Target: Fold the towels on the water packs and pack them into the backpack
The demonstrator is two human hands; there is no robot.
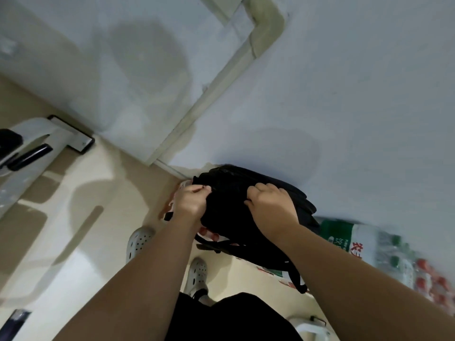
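Both hands, left hand [190, 201] and right hand [269, 203], grip the backpack [229, 210].

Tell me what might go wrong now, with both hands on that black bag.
1. The backpack seems to rest on slick wrapped water packs. A hard tug from the left hand or the right hand, both gripping its top, could slide it off.
2. Its loose straps hang down close to the white shoes and might snag.
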